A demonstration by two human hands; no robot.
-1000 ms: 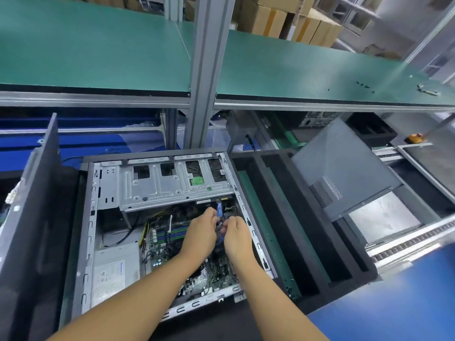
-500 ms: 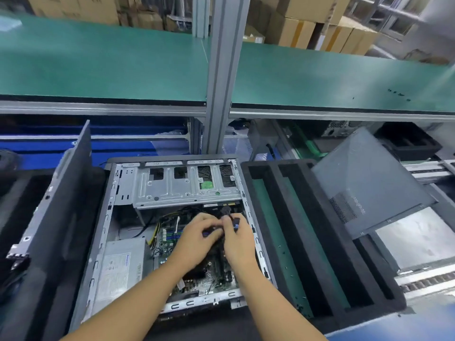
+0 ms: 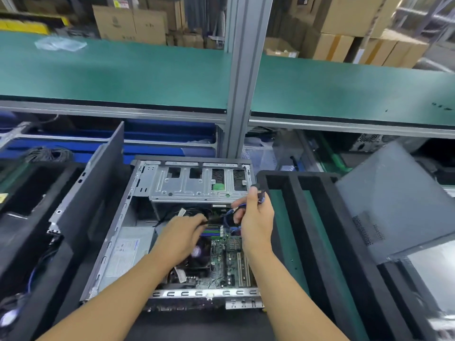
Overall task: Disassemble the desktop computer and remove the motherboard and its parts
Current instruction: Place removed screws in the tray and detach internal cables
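An open desktop case [image 3: 138,193] lies on its side in front of me. Inside it sits the green motherboard [image 3: 222,264] with a dark CPU fan [image 3: 198,260] and a grey power supply [image 3: 128,254] at the left. A metal drive cage [image 3: 194,187] spans the far end. My right hand [image 3: 256,217] is raised near the case's right wall, shut on a blue cable [image 3: 230,216] with a dark plug at its top. My left hand [image 3: 182,232] is low over the board, pinching dark cables by the memory slots.
A detached side panel [image 3: 98,193] leans at the case's left. A black foam tray [image 3: 320,242] with long slots lies to the right, and a grey panel [image 3: 398,200] rests beyond it. A grey post [image 3: 246,77] and green shelf [image 3: 110,72] stand behind.
My right hand has lifted up and to the right, drawing the blue cable away from the board. My left hand stayed low on the cables. The view shifted right.
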